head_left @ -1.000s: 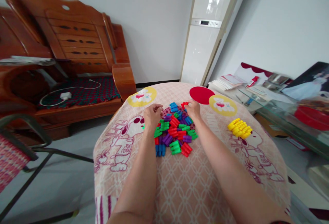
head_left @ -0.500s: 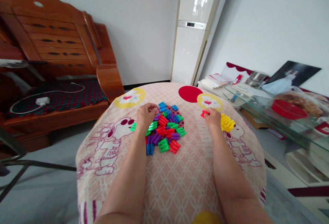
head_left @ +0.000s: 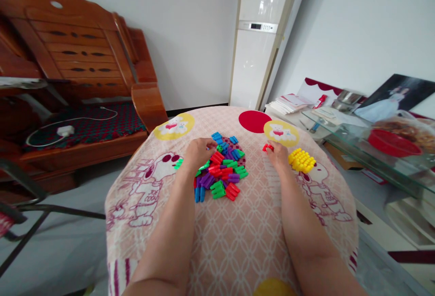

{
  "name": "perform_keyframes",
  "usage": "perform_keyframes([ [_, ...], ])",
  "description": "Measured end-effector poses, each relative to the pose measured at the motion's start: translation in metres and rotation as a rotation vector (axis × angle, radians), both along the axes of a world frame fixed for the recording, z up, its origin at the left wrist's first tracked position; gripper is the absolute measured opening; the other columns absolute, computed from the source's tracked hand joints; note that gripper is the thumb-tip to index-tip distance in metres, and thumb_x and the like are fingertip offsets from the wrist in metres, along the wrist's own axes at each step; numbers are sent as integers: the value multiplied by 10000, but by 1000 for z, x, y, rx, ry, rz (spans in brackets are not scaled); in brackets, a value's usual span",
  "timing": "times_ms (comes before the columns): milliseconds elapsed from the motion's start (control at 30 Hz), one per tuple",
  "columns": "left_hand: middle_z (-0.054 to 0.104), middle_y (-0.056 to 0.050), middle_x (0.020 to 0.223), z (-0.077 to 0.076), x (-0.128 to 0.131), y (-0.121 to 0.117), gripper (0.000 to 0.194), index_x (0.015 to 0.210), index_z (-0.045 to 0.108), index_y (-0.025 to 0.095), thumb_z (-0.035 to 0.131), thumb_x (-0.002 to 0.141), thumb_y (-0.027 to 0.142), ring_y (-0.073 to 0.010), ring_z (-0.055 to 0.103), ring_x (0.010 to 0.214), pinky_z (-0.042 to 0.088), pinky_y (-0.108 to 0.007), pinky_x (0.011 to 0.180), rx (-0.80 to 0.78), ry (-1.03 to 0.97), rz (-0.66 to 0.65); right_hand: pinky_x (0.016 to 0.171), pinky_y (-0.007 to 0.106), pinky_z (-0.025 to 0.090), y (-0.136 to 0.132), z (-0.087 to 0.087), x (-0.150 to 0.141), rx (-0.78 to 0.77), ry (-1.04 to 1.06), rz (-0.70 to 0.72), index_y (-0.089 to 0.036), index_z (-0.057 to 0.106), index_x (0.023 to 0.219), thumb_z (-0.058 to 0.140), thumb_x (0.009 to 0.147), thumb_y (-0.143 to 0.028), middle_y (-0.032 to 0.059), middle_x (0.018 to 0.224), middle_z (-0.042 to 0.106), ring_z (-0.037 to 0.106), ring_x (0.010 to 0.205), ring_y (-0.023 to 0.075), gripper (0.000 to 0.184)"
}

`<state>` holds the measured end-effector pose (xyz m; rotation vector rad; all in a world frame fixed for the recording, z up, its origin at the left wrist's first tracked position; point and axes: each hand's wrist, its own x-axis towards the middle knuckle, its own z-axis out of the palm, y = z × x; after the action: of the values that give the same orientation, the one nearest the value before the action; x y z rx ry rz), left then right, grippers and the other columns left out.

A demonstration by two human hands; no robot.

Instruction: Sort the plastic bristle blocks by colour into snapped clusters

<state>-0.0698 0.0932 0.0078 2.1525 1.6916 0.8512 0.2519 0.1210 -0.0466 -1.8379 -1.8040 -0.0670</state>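
1. Right hand (head_left: 279, 154) pinches red block (head_left: 265, 148), right of surface (head_left: 238, 237) middle, toward far edge.
2. Block sits at fingertips, hand's left side; long axis unclear, fingers cover it.
3. Left hand (head_left: 198, 153) well apart, at left side of mixed pile (head_left: 215, 170); can't tell if gripping.
4. Yellow blocks (head_left: 302, 160): just beside right hand, nearer right edge.

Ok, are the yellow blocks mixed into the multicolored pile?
No, the yellow blocks sit together to the right of the right hand, apart from the multicolored pile.
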Motion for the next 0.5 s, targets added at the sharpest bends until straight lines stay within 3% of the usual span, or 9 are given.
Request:
perform_keyframes([
  [167, 749, -58, 865, -5, 8, 2, 235, 910, 767, 220, 690, 688, 212, -241, 675, 824, 481, -291, 722, -48, 129, -100, 922, 382, 475, -6, 11, -7, 155, 107, -99, -106, 678, 1201, 452, 839, -261, 163, 1046, 714, 634, 969, 269, 453],
  [333, 706, -28, 728, -7, 11, 3, 101, 724, 729, 234, 733, 624, 220, -211, 635, 719, 459, -272, 645, -90, 51, -168, 929, 368, 475, -11, 18, -8, 261, 206, -193, -114, 703, 1131, 392, 827, -212, 167, 1050, 723, 647, 986, 264, 446],
  [500, 690, -14, 680, -5, 6, 2, 67, 667, 705, 220, 727, 610, 192, -191, 628, 668, 453, -268, 621, -140, -32, -186, 925, 339, 493, -14, 28, -12, 297, 285, -190, -117, 717, 1070, 400, 827, -220, 160, 1054, 734, 667, 995, 245, 412],
])
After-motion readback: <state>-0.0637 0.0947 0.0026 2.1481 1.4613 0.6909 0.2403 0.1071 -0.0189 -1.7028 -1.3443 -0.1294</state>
